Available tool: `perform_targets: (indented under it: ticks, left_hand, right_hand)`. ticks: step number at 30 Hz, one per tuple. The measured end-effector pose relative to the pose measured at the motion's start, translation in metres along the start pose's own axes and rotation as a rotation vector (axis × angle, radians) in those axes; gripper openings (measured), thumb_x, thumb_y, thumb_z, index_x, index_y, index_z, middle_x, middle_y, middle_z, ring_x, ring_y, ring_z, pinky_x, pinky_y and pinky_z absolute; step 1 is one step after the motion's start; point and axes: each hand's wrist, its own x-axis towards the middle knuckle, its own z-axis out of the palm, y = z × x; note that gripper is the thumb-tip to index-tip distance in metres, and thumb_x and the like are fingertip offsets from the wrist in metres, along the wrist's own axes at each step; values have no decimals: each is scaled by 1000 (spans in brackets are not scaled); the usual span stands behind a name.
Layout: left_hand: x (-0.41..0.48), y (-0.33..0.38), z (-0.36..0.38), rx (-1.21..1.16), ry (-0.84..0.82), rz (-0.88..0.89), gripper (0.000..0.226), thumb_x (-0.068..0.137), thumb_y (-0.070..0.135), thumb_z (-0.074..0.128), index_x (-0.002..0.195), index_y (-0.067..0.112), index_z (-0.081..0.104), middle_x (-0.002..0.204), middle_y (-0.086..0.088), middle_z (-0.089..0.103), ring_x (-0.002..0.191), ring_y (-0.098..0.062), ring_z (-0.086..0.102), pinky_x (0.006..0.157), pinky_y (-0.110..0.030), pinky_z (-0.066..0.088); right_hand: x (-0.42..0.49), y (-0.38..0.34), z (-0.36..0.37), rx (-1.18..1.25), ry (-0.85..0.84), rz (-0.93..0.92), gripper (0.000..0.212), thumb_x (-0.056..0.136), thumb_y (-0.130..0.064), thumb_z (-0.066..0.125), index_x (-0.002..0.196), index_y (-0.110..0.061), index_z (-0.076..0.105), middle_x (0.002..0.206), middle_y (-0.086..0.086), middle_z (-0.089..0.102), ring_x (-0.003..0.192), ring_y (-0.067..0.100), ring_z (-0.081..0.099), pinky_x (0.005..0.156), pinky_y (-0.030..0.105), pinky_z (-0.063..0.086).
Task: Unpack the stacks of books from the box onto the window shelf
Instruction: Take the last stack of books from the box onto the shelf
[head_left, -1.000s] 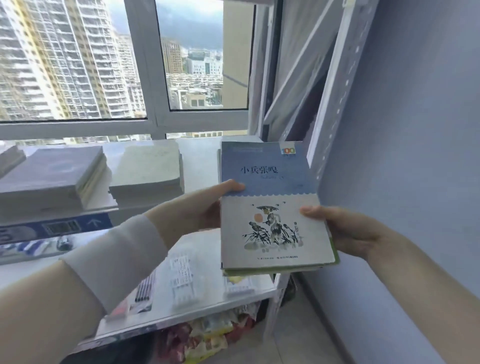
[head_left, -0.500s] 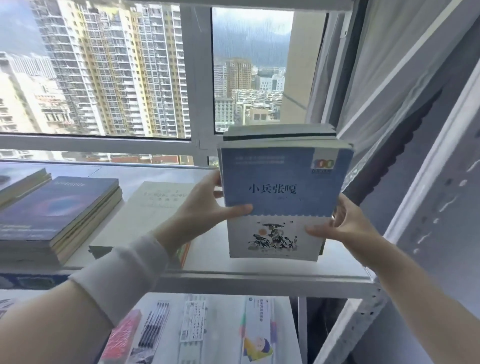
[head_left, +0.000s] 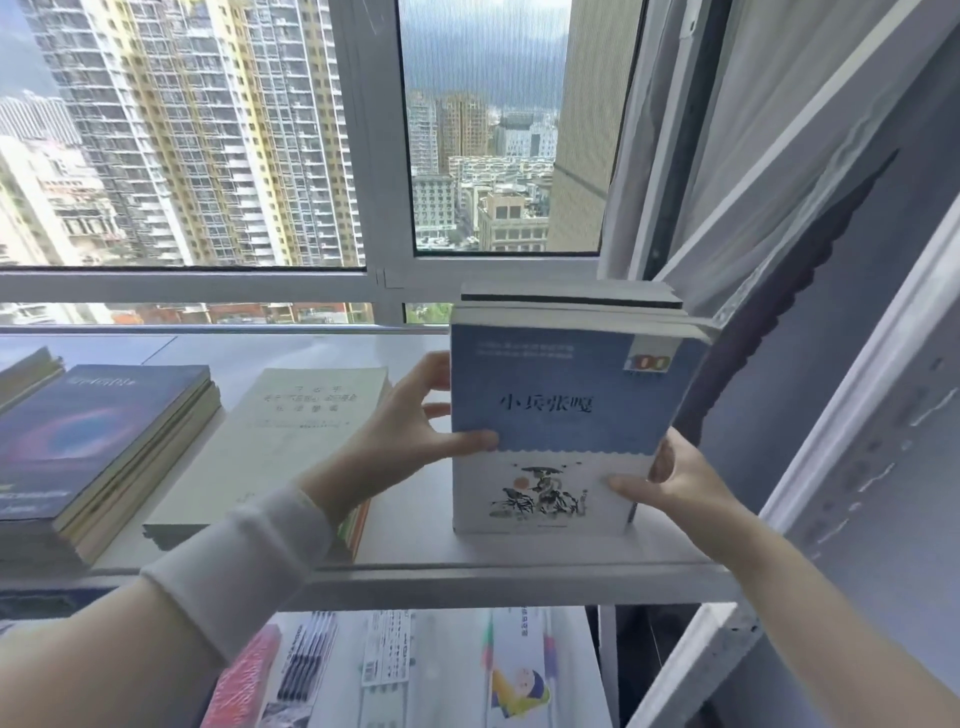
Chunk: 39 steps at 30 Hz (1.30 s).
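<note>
Left hand (head_left: 410, 441): closed on the left edge of the stack of books (head_left: 566, 415), thumb across the front cover, fingers curled behind. A white knit cuff (head_left: 244, 561) covers the wrist.

Right hand (head_left: 675, 483): closed on the stack's lower right corner, thumb flat on the cover, fingers wrapped behind the spine side.

The stack stands tilted at the right end of the window shelf (head_left: 467, 571), its lower edge at the shelf surface (actual contact cannot be confirmed). The front cover is glossy, blue above and white below, with an ink drawing.

To the left lie two flat stacks: pale, matte paperbacks (head_left: 280, 447) and dark blue glossy books (head_left: 88, 441).
</note>
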Motion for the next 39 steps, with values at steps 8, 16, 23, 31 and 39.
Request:
perform_targets:
  ticks: [8,16,23,31,39]
  left_hand:
    - [24,11,-5,-129,33,-89,80,54,50,72,124,14,56,118,-2,67,109,-19,62,88,-31,54]
    - [63,31,-16,-405,-151,-712,64,79,47,67,127,8,53,116,-14,67,100,-26,67,83,-35,57]
    - [61,-9,9,-389,-178,-955,73,73,45,71,130,1,54,123,-17,66,114,-29,64,99,-40,50]
    - [66,-12,16,-299,-131,-904,61,79,45,68,124,5,57,117,-17,69,98,-27,67,83,-32,56]
    - [58,-3,20,-222,-71,-834,51,80,45,69,113,7,60,105,-14,72,76,-22,69,56,-25,59]
  right_hand:
    - [14,-24,0,113,100,15,40,59,-13,81,96,-16,65,99,4,71,96,20,67,84,31,54]
    - [32,-76,-12,239,57,537,58,44,-34,78,95,-7,66,81,12,75,70,26,73,72,40,54]
    - [31,-44,-9,280,177,765,111,12,-28,91,117,-9,62,110,10,71,102,28,66,96,49,48]
    - [29,-39,2,213,271,711,64,60,-36,83,112,-6,61,100,12,70,91,29,67,87,51,52]
    - [28,-37,-1,238,338,650,108,18,-33,87,119,-4,60,105,16,72,90,27,70,74,46,57]
